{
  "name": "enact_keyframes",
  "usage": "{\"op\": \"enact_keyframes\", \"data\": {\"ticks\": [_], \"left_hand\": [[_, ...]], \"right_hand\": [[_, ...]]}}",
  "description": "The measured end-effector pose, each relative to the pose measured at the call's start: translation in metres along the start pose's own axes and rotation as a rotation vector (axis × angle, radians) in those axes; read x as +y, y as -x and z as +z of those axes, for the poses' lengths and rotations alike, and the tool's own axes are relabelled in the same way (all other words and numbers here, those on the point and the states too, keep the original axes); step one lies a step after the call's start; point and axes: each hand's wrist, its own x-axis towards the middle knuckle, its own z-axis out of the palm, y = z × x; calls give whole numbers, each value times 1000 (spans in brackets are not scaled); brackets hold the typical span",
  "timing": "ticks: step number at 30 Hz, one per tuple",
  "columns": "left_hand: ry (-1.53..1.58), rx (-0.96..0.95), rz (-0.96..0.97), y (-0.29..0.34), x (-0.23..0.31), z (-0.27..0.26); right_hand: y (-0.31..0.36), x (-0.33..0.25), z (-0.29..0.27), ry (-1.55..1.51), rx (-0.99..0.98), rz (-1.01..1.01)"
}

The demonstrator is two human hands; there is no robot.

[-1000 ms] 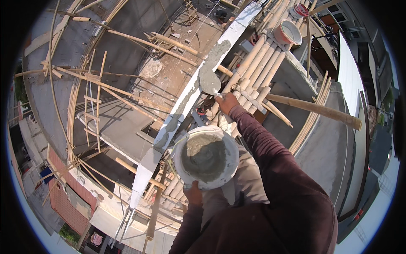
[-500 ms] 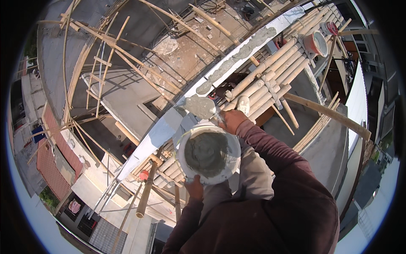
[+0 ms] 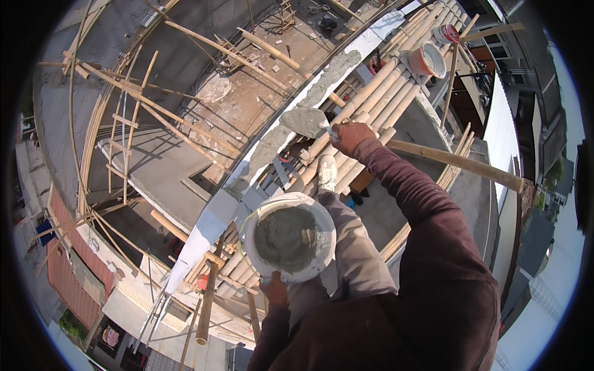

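Note:
My right hand (image 3: 354, 137) is closed around the handle of a trowel (image 3: 304, 122), whose blade is coated in grey mortar. The blade lies over the top of a long white wall (image 3: 201, 229), touching or just above the mortar strip (image 3: 263, 148) there. Below it, my left hand (image 3: 275, 289) grips the near rim of a white bucket (image 3: 328, 232). Wet grey mortar (image 3: 286, 238) fills much of the bucket, its surface scooped and uneven. The bucket is held in front of my legs, beside the wall.
Lashed bamboo poles (image 3: 371, 93) form a walkway along the wall, with my shoe (image 3: 327, 173) on it. Another bucket (image 3: 427, 62) and a red-rimmed pail (image 3: 445, 34) stand farther along. A loose pole (image 3: 458, 164) juts out to the right. Beyond the wall, a littered floor (image 3: 263, 80) lies lower down.
My right hand and trowel have moved forward, away from the bucket. A mortar strip now shows on the wall's nearer stretch, left of the blade. The whole view has shifted a little.

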Motion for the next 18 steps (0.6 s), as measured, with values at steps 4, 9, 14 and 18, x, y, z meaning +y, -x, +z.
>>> {"op": "enact_keyframes", "data": {"ticks": [4,9,14,18], "left_hand": [[44,-10,0,8,34,25],[30,-23,-18,10,53,50],[218,-10,-148,13,77,72],[220,-18,-85,17,108,97]], "right_hand": [[-17,65,-34,18,61,78],[-55,154,-57,-43,160,138],[-84,245,-30,-326,227,298],[-61,245,-10,-475,173,385]]}}
